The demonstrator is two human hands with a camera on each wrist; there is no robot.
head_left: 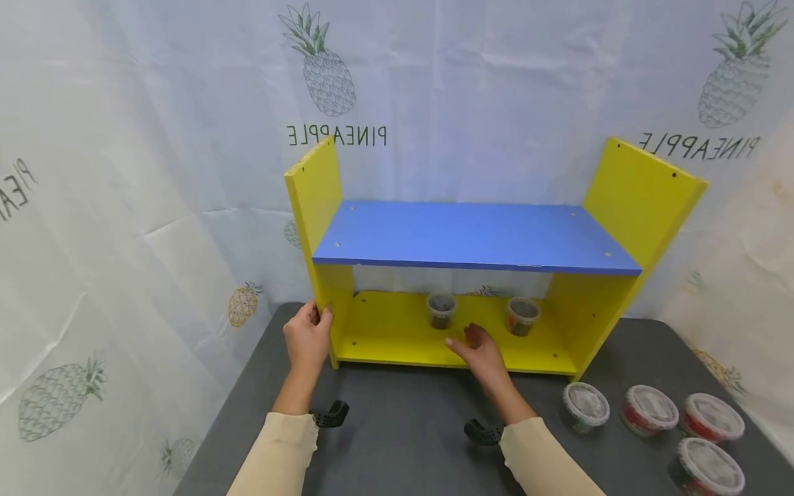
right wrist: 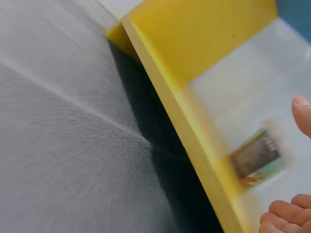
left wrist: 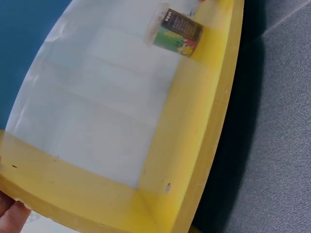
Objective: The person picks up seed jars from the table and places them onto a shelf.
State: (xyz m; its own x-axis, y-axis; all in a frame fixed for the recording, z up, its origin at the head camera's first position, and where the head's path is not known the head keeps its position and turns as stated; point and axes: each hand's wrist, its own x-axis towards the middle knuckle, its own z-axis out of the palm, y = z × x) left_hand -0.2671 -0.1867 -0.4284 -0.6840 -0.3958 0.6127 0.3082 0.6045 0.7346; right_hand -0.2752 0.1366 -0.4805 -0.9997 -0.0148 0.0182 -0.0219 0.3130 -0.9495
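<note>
A yellow and blue shelf unit (head_left: 477, 238) stands on the dark table. My left hand (head_left: 308, 339) holds the front edge of its left side panel, with the fingertips (left wrist: 13, 217) at that edge in the left wrist view. Two small lidded plastic cups sit on the yellow bottom board: one cup (head_left: 441, 311) near the middle, the other cup (head_left: 522, 317) further right. My right hand (head_left: 482, 355) is in front of the bottom board between them, thumb and fingers spread, holding nothing. A blurred cup (right wrist: 257, 158) with a dark label appears beyond it in the right wrist view.
To the right of the shelf, several lidded cups stand on the dark table (head_left: 397, 427): a greenish cup (head_left: 585, 406), red cups (head_left: 648, 411) (head_left: 713, 418), and a nearer cup (head_left: 710, 468). A pineapple-print curtain (head_left: 459, 103) hangs behind.
</note>
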